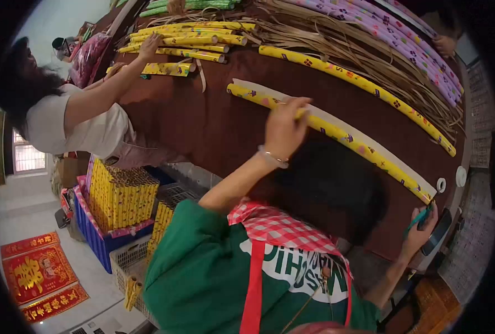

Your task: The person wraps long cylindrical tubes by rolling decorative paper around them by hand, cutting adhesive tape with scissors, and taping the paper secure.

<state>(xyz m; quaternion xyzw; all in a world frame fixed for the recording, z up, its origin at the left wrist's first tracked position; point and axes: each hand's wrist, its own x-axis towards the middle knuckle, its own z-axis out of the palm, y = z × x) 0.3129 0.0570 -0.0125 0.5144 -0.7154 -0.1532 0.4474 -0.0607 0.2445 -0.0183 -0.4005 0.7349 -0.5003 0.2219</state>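
Note:
A partly wrapped yellow patterned roll of wrapping paper (347, 136) lies slantwise across the brown table, a strip of its pale underside showing along the far edge. My left hand (286, 127) is closed over the roll left of its middle, fingers curled around it, a bracelet at the wrist. At the roll's right end, my right hand (421, 227) grips a teal-handled tool that looks like scissors (418, 218). Its tip is close to the paper's end; whether it touches is too small to tell. Two small white tape rolls (461, 176) are just beyond that hand.
Behind lie another yellow roll (364, 86), brown paper strips (336, 42) and purple rolls (392, 39). A co-worker (74, 111) at the left handles several yellow rolls (186, 39). Other people's hands show at the far edge. A blue crate (100, 236) of yellow rolls stands below left.

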